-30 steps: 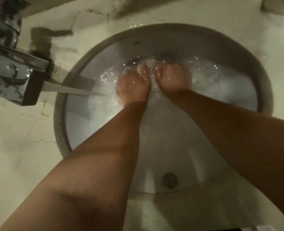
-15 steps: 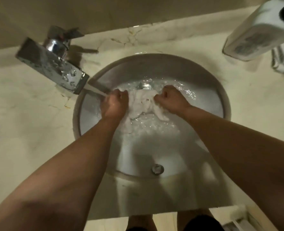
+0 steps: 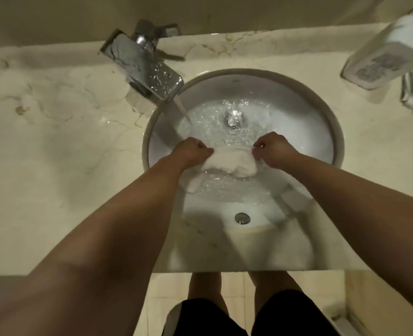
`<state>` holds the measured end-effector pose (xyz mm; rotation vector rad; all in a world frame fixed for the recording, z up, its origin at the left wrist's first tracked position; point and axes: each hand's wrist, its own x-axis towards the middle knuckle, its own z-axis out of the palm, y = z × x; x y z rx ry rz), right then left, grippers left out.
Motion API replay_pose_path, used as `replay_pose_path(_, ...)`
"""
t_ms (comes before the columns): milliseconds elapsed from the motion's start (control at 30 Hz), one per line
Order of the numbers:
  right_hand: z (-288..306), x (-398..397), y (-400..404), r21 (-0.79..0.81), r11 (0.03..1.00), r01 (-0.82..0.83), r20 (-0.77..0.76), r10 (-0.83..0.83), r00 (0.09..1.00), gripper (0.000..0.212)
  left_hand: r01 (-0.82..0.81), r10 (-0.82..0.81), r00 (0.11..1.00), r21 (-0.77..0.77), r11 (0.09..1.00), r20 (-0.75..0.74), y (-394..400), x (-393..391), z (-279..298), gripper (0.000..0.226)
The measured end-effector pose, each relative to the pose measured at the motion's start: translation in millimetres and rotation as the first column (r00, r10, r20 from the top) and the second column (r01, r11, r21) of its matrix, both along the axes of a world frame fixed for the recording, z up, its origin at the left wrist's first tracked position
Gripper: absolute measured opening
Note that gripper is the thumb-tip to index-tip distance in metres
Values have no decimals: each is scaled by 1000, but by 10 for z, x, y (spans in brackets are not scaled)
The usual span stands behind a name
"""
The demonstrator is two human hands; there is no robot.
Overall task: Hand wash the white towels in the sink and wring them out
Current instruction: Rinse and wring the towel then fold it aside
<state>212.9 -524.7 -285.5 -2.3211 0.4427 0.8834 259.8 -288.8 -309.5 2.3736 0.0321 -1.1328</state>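
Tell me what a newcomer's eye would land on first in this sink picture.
First, the white towel stretched between the left hand and the right hand, each gripping one end, in the middle of the round sink. Next, the chrome tap at the upper left, pouring a stream into the rippling water. A white dispenser stands at the top right.

Single head view, looking steeply down, close over sink (image 3: 336, 132) and counter (image 3: 55, 141).
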Motion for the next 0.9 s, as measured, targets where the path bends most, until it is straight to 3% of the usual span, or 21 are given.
replay_pose_path(167, 239, -285, 140, -70, 992, -103, 199, 115, 973, 23, 165, -155, 975, -50, 985, 159, 61, -274, 230, 25)
replay_pose_path(300, 629, -479, 226, 183, 951, 247, 317, -295, 901, 21, 260, -239, 934, -47, 964, 264, 104, -393, 566, 36)
replay_pose_path(367, 819, -505, 236, 235, 919, 316, 333, -382, 862, 21, 273, -247, 923, -48, 961, 296, 112, -400, 742, 26)
replay_pose_path(500, 1314, -499, 279, 255, 904, 345, 355, -419, 836, 22, 253, -195, 918, -131, 958, 345, 169, -391, 1244, 20)
replay_pose_path(733, 2140, -642, 437, 202, 956, 215, 505, -289, 813, 21, 317, -233, 884, -151, 936, 406, 388, -274, 2079, 18)
replay_pose_path(900, 2668, -645, 372, 278, 927, 250, 559, -368, 743, 19, 236, -78, 895, -317, 919, 439, 349, -217, 2663, 14)
